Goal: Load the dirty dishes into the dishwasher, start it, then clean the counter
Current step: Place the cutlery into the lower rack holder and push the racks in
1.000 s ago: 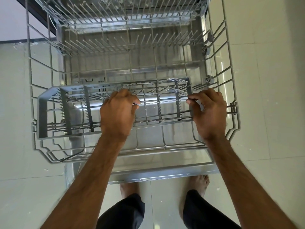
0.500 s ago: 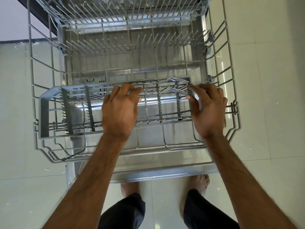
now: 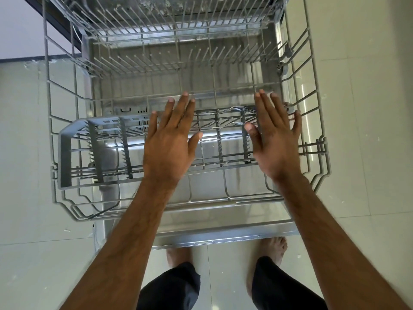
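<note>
The dishwasher's lower wire rack (image 3: pixel 317 153) is pulled out over the open door (image 3: pixel 223 236). A grey plastic cutlery basket (image 3: pixel 64 153) lies across the rack's front. Forks (image 3: pixel 240 109) lie in the basket's right end. My left hand (image 3: pixel 169 142) hovers over the basket's middle with fingers straight and spread, holding nothing. My right hand (image 3: pixel 276 135) hovers over the basket's right end, also flat and spread, with its thumb near the forks. Whether either hand touches the basket cannot be told.
The upper rack (image 3: pixel 178 25) sticks out at the top of the view, above the lower rack's tines. Pale floor tiles (image 3: pixel 368 108) lie on both sides of the door. My bare feet (image 3: pixel 271 249) stand right at the door's front edge.
Both hands have let go of the cutlery basket. Their curled fingers have straightened and spread, and the hands have lifted and moved forward over it. The basket stays in the rack.
</note>
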A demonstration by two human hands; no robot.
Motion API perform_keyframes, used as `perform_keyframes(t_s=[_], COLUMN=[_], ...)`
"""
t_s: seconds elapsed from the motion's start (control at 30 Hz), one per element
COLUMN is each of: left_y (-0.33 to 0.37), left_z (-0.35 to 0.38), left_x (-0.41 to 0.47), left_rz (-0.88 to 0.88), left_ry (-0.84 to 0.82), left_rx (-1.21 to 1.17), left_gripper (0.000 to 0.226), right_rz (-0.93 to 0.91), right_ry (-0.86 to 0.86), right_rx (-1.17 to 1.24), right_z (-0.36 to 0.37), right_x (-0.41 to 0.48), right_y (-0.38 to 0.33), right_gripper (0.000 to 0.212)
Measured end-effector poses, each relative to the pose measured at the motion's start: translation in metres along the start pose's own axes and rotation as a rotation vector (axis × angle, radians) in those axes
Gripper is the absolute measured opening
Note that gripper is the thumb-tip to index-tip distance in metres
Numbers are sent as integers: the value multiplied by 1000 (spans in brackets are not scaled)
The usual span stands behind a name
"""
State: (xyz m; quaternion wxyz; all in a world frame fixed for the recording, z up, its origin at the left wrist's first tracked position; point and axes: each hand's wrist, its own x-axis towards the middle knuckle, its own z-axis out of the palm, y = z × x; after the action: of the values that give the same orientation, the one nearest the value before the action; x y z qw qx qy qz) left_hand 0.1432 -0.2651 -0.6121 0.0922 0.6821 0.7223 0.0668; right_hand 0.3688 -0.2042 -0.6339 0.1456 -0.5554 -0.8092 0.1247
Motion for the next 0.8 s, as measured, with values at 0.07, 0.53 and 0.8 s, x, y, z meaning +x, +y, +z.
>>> perform_keyframes(t_s=[0.07, 0.53, 0.8], left_y=[-3, 2, 20], left_z=[6, -12, -108], left_x=[-3, -8, -75], left_rz=[15, -7, -170], left_ry=[-95, -115, -174], left_rx=[26, 55, -128], left_gripper=[67, 81, 79], right_rz=[-40, -53, -21], right_ry=[-37, -80, -228], right_rx=[-33, -105, -104], right_z=[4, -20, -125], right_x=[-5, -22, -12], right_y=[-1, -17, -102], right_gripper=[57, 64, 68])
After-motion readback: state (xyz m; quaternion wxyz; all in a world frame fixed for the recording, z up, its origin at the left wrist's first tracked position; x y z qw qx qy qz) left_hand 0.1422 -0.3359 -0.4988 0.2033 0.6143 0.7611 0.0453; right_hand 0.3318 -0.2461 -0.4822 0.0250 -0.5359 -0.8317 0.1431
